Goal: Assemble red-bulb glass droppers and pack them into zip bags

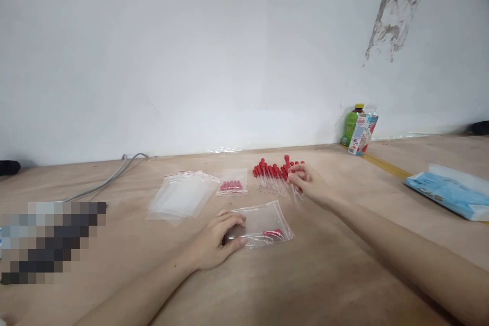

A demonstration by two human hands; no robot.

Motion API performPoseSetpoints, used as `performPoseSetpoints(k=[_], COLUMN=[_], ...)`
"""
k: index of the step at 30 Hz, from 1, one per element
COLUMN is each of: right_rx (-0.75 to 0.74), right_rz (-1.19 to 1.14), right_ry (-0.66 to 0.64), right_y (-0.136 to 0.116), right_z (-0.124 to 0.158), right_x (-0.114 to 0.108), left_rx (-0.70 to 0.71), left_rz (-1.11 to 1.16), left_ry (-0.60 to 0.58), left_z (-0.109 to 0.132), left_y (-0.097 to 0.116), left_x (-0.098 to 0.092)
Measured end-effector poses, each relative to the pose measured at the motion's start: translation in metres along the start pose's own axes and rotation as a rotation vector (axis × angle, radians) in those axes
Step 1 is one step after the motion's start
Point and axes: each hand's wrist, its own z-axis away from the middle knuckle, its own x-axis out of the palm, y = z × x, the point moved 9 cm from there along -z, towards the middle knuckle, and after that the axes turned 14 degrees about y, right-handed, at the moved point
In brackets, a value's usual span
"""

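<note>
My left hand (pixel 221 239) is at the left end of a clear zip bag (pixel 254 216), fingers on top and thumb along the near edge, holding it on the table. Inside that bag, toward its right end, lies a red-bulbed dropper (pixel 272 233). Farther off, my right hand (pixel 307 182) pinches a dropper (pixel 287 160) at the right side of a pile of red-bulbed droppers (pixel 267 173). Its fingers hide part of the pile. A smaller-looking zip bag (pixel 232 175) with several red bulbs in it lies left of the pile.
Flat clear bags (pixel 183 196) are stacked on the left of the brown-covered table (pixel 305 285). A grey cable (pixel 110 178) runs by a blurred-out item (pixel 53 242). At the back right stand a green bottle (pixel 349 127) and a carton (pixel 362 133); a blue packet (pixel 449 191) lies far right.
</note>
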Motion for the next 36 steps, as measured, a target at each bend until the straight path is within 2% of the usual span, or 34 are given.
performPoseSetpoints(k=[3, 7, 11, 14, 17, 20, 23, 27, 31, 33, 36], right_rx=[0.100, 0.214, 0.317, 0.444, 0.538, 0.569, 0.533, 0.359, 0.175, 0.139, 0.109], right_rz=[-0.265, -0.367, -0.447, -0.530, -0.565, -0.525, -0.445, -0.223, -0.061, -0.027, -0.072], right_ry=[0.077, 0.128, 0.085, 0.020, -0.010, -0.029, -0.074, -0.254, -0.252, -0.259, -0.396], right_y=[0.018, 0.029, 0.026, 0.034, 0.044, 0.050, 0.048, 0.040, 0.036, 0.033, 0.021], right_z=[0.027, 0.047, 0.055, 0.061, 0.062, 0.060, 0.059, 0.062, 0.059, 0.060, 0.070], right_x=[-0.006, -0.002, 0.012, 0.022, 0.022, 0.014, 0.010, 0.022, 0.029, 0.034, 0.047], left_rx=[0.003, 0.006, -0.009, -0.020, -0.020, -0.030, -0.038, -0.040, -0.042, -0.041, -0.041], left_rz=[-0.034, -0.063, -0.054, -0.060, -0.063, -0.064, -0.064, -0.054, -0.044, -0.045, -0.052], left_ry=[-0.001, -0.015, -0.040, -0.045, -0.049, -0.059, -0.063, -0.072, -0.081, -0.082, -0.078], left_z=[-0.001, 0.000, 0.002, 0.003, 0.004, 0.005, 0.004, 0.003, 0.003, 0.003, 0.004], left_y=[0.000, 0.000, -0.003, -0.007, -0.009, -0.009, -0.008, -0.005, -0.005, -0.006, -0.007], left_x=[0.000, 0.001, 0.003, 0.004, 0.005, 0.006, 0.005, 0.004, 0.006, 0.006, 0.006])
